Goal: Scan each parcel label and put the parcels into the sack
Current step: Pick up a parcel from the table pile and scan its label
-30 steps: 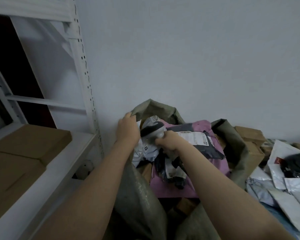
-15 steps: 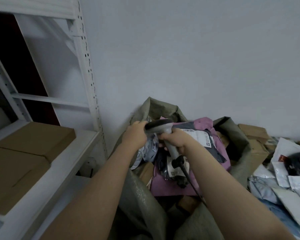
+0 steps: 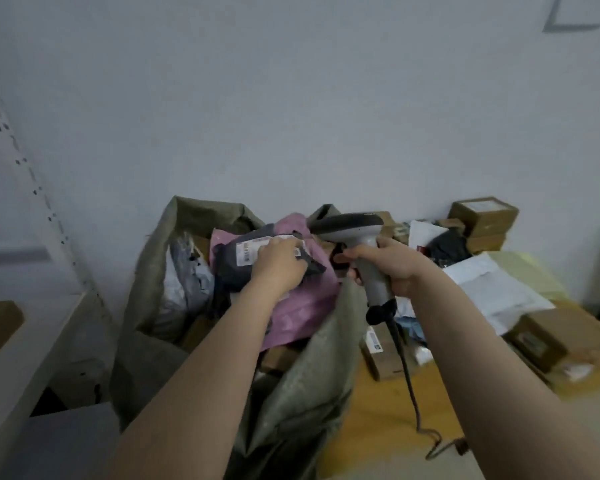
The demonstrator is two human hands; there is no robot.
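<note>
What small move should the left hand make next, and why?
Probably lift the left hand off the grey parcel and reach for another: that parcel already lies in the sack, and the right hand holds the scanner ready.

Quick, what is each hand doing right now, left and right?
Left hand: on the dark grey parcel; grip cannot be told.
Right hand: closed around the scanner handle.
</note>
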